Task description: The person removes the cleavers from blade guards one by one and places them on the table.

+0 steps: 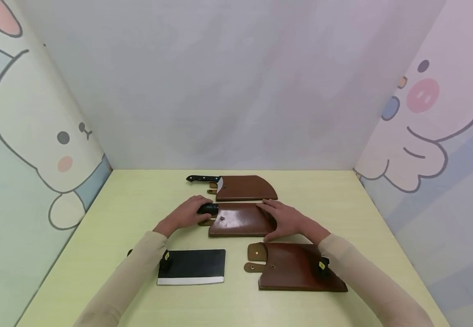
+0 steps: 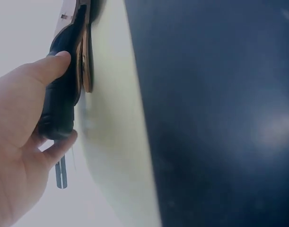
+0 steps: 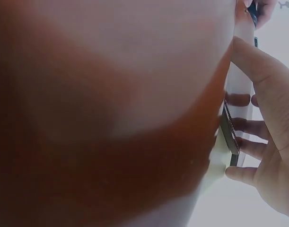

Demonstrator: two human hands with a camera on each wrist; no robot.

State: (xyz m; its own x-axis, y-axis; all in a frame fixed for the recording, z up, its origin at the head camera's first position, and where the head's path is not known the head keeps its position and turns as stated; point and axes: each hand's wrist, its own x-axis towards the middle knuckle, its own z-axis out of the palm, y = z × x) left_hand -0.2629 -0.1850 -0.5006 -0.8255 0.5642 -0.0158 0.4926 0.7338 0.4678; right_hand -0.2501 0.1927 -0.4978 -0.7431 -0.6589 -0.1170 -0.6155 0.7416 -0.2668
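Observation:
In the middle of the table lies a sheathed knife with a black handle (image 1: 209, 208) and a glossy brown leather sheath (image 1: 240, 220). My left hand (image 1: 185, 212) holds the handle, its thumb along the black grip (image 2: 59, 101) in the left wrist view. The blade is hidden inside the sheath. Over the sheath's right end, my right hand (image 1: 287, 221) spreads its fingers, touching the leather near both long edges. A strap (image 1: 206, 222) sticks out below the handle.
Behind lies another knife (image 1: 203, 178) in a brown sheath (image 1: 246, 187). In front on the left is a bare cleaver (image 1: 193, 263) with a dark blade, partly under my left forearm. An unoccupied-looking sheath (image 1: 293, 265) with strap flaps lies below my right forearm. Walls enclose the table.

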